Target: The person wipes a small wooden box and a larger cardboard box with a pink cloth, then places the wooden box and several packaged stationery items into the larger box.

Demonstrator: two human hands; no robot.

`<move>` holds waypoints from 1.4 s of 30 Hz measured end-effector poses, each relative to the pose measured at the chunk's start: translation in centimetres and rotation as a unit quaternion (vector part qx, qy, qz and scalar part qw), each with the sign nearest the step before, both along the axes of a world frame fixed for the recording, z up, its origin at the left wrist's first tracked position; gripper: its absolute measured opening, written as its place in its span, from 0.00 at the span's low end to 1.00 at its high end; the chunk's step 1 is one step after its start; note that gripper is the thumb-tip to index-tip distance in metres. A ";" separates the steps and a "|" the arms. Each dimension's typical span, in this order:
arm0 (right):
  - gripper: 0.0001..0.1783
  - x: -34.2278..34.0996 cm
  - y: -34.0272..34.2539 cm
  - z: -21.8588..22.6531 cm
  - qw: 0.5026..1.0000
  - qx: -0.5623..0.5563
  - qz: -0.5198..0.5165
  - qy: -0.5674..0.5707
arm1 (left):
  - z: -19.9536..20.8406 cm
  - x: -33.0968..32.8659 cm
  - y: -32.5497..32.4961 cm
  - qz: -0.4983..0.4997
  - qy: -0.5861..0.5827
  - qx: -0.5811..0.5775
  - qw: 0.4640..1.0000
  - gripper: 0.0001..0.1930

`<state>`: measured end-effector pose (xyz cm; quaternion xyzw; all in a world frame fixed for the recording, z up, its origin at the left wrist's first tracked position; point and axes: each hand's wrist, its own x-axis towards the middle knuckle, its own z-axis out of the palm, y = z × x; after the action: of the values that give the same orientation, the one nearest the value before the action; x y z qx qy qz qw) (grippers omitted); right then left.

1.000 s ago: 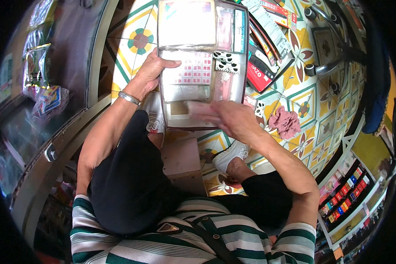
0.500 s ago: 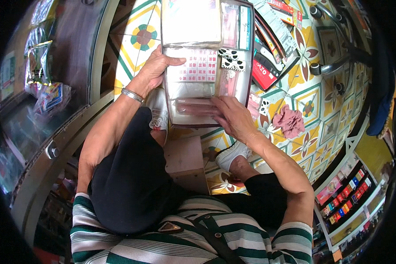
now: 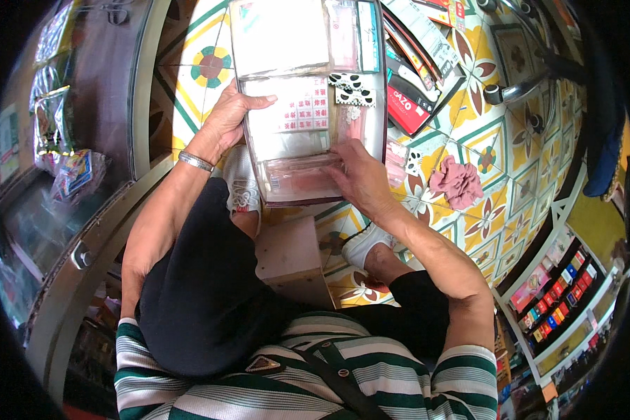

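My left hand point(image 3: 227, 122) grips the left rim of a shallow, dark-edged box point(image 3: 384, 115), its thumb over the edge. At the near end of the box, my right hand point(image 3: 365, 182) has its fingers curled on the right end of a clear-wrapped pink packet point(image 3: 297, 175). Farther up lie a clear bag point(image 3: 297, 145), a white sheet with red print point(image 3: 301, 112) and a bright white pack point(image 3: 280, 38). Black-and-white spotted pieces point(image 3: 355, 91) sit on the right, over a pink packet with white beads point(image 3: 352, 126). The right fingertips partly blend with the wrapping.
A red boxed knife point(image 3: 407, 105) and a pink ruffled cloth point(image 3: 457, 182) lie on the patterned floor to the right. A wheeled chair base point(image 3: 518, 94) stands beyond. At left is a glass counter point(image 3: 98, 63); a wooden block point(image 3: 290, 252) sits between my feet.
The view has shifted, so everything appears farther left. The pink packet now lies flatter against the box's near end, and my right fingers have curled more at its right end.
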<state>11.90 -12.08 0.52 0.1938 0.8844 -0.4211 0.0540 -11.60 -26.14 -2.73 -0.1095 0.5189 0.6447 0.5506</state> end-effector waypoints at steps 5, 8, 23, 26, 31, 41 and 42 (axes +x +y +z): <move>0.13 -0.4 2.9 0.3 0.995 0.099 0.023 -0.004 | -0.2 0.4 -0.2 0.020 0.002 0.004 1.000 0.30; 0.08 -1.7 3.4 1.2 0.988 0.112 0.088 0.068 | -0.5 0.1 -0.2 0.016 0.001 0.021 1.000 0.31; 0.09 5.7 15.5 -1.7 0.969 0.137 -0.165 -0.122 | -0.4 0.4 -0.2 -0.001 0.001 -0.007 1.000 0.29; 0.16 10.9 15.1 -3.5 0.961 0.171 0.063 -0.210 | -0.2 0.3 0.1 -0.009 0.001 -0.010 1.000 0.29; 0.48 11.7 10.7 -5.6 0.960 0.172 0.120 -0.187 | -1.2 -0.6 -0.5 -0.025 0.009 -0.020 0.999 0.25; 0.38 11.0 9.8 -9.5 0.974 0.062 0.072 -0.207 | -1.2 -1.8 -0.5 -0.032 0.021 -0.034 0.999 0.25; 0.30 10.9 10.0 -9.0 0.978 0.096 0.074 -0.168 | -1.3 -1.5 -0.5 -0.023 0.031 -0.030 0.999 0.26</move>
<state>22.80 -2.06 -8.53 0.1999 0.9110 -0.2902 0.2141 -13.07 -26.66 -4.00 -0.0936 0.5576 0.6189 0.5452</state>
